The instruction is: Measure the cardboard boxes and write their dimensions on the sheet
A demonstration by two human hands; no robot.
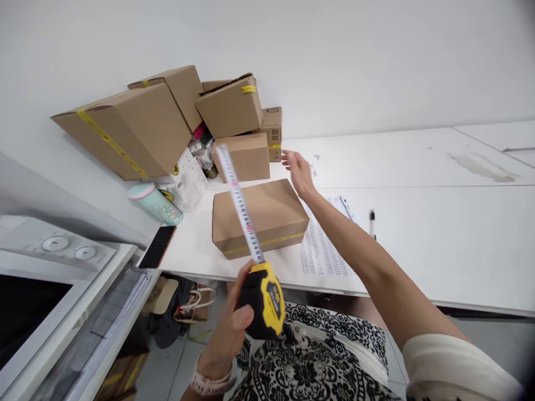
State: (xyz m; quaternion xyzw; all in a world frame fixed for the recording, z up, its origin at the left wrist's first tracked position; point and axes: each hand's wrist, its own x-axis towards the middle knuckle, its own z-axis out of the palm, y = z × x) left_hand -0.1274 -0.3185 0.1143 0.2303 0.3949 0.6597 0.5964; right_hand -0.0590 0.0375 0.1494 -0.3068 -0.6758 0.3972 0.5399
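Observation:
My left hand [232, 328] grips a yellow and black tape measure [267, 301] near my lap. Its white blade [238, 203] sticks out upward over a closed cardboard box [276, 209] lying on the white table [418, 234]. My right hand [297, 171] reaches out past the box's far right corner, fingers spread and holding nothing. A smaller cardboard box [246, 159] stands just behind, to the left of that hand.
Several cardboard boxes [129, 128] are stacked against the wall at the back left. A mint green bottle [155, 203], a black phone [157, 247], a printed sheet [321, 250] and a pen [371, 218] lie on the table. A white machine [50, 278] stands at left.

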